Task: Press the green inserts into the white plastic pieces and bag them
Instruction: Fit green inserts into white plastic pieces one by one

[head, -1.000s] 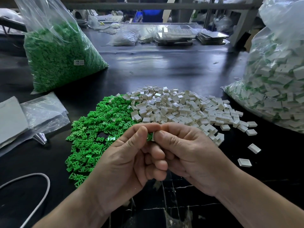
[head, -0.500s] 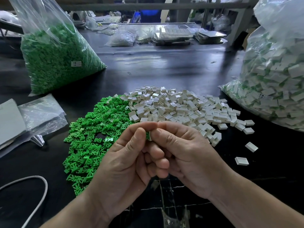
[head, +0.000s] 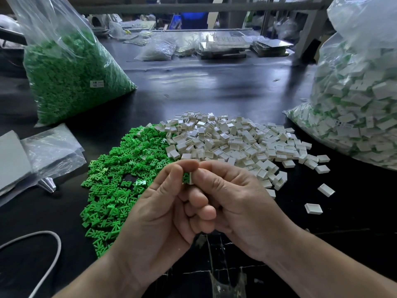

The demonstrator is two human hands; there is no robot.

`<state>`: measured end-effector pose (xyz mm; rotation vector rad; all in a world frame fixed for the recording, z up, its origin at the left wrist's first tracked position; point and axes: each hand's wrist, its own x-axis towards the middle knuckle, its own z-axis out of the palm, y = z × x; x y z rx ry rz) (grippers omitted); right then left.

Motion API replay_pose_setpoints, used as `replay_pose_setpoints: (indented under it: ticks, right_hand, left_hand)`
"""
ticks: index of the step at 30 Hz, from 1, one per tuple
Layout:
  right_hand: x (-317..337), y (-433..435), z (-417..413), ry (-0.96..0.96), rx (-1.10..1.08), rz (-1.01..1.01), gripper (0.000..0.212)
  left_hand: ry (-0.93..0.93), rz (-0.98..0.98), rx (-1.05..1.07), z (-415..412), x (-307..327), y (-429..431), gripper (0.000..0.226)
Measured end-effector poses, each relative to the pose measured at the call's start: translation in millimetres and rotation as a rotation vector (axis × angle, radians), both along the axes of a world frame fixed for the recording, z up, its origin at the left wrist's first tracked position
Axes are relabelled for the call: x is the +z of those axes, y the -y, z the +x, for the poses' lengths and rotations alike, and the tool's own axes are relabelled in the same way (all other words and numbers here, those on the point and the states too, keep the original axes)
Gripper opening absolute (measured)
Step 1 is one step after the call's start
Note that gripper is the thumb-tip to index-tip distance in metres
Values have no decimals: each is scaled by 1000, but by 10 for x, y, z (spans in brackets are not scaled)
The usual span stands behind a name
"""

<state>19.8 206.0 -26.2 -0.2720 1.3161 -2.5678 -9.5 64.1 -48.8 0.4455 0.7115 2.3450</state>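
Black bench (head: 214, 89): just above it, left hand (head: 163, 211) pinches a small green plastic insert (head: 185, 177) into the white plastic shell (head: 191, 178) right hand (head: 238, 203) pinches; light, stiff, probably slippery, so grip the edges.

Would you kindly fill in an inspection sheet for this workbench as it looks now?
Surface: dark glossy table.
Job's things: green inserts pile touches white pieces pile; insert bag far left; bag of white-and-green pieces right.
Clutter: flat plastic bags and metal cone, left.
Grippers: left hand and right hand together pinch one held piece, green showing in white.
Cables: white cable, near left.
Surroundings: stacked trays and filled bags at the table's far end.
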Motion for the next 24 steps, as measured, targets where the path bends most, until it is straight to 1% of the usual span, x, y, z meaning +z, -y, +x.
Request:
replay_pose_setpoints:
  ticks: [4, 7, 10, 14, 19, 22, 24]
  right_hand:
    - [-1, 47, 8, -38, 4, -46, 24]
    - [4, 70, 2, -60, -8, -50, 18]
    - [-8, 58, -6, -45, -2, -22, 19]
    - [-45, 16, 3, -35, 21, 4, 20]
    - [-46, 2, 6, -28, 9, 34, 19]
    - [-47, 1, 4, -34, -5, 53, 18]
    - [-45, 6, 4, -39, -7, 48, 19]
  left_hand:
    - [-40, 33, 17, 10, -1, -26, 23]
    - [-74, 15, 57, 14, 1, -37, 23]
    - [-68, 16, 53, 10, -1, -24, 27]
    - [-47, 34, -13, -4, -1, -5, 23]
    - [-81, -14, 26, 1, -2, -2, 19]
    - [-73, 4, 15, 14, 7, -21, 19]
    - [-78, -29, 51, 20, 10, -37, 20]
